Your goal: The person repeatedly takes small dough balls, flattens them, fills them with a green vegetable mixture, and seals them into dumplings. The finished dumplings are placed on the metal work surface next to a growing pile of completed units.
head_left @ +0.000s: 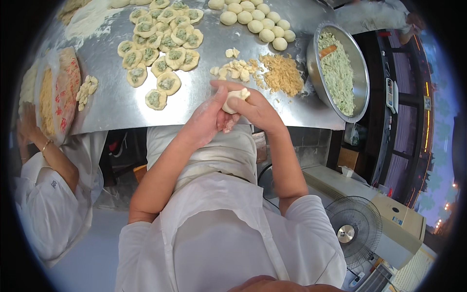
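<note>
Both my hands meet over the near edge of the steel table [112,104]. My left hand [209,119] cups a pale lump of dough [234,100] from below, and my right hand [255,109] pinches it from the top and right. Just beyond my hands lie small torn dough bits [233,70] and a heap of crumbly yellow shreds [282,73]. A steel bowl [314,53] of green and white filling stands to the right.
Several flattened dough rounds topped with green filling [163,44] cover the table's far left. Plain dough balls [255,22] sit at the far middle. Flour [87,19] lies at the far left. Another person [46,194] stands at my left. A fan [352,231] stands at lower right.
</note>
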Demonstrator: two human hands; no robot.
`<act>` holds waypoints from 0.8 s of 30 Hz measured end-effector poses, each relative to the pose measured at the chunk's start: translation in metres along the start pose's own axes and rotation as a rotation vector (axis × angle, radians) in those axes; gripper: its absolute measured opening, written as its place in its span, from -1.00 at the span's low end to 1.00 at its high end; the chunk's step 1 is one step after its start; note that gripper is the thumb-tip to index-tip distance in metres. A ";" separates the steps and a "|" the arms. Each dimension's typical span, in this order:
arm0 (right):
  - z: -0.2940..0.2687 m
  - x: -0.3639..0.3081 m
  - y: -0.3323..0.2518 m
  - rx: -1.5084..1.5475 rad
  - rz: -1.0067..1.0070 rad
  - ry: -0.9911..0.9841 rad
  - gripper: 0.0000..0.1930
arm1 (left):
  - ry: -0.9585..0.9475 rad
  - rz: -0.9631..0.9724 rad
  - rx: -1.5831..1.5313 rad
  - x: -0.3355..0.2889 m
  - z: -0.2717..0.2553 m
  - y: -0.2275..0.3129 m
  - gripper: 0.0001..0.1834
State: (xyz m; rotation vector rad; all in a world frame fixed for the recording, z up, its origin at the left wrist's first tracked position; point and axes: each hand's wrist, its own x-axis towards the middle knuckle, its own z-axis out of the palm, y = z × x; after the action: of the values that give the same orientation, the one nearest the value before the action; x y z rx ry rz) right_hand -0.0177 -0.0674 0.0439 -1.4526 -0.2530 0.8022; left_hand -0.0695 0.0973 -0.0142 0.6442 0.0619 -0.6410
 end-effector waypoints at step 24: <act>-0.006 0.001 0.036 -0.843 -0.430 0.361 -0.76 | 0.171 -0.121 -0.080 0.001 0.003 -0.005 -0.62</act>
State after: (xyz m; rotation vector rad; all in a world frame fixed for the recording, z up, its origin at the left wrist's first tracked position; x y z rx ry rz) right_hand -0.0252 -0.0746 0.0085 -2.1873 -0.6494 0.0426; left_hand -0.0715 0.0919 -0.0146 0.6200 0.2857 -0.6955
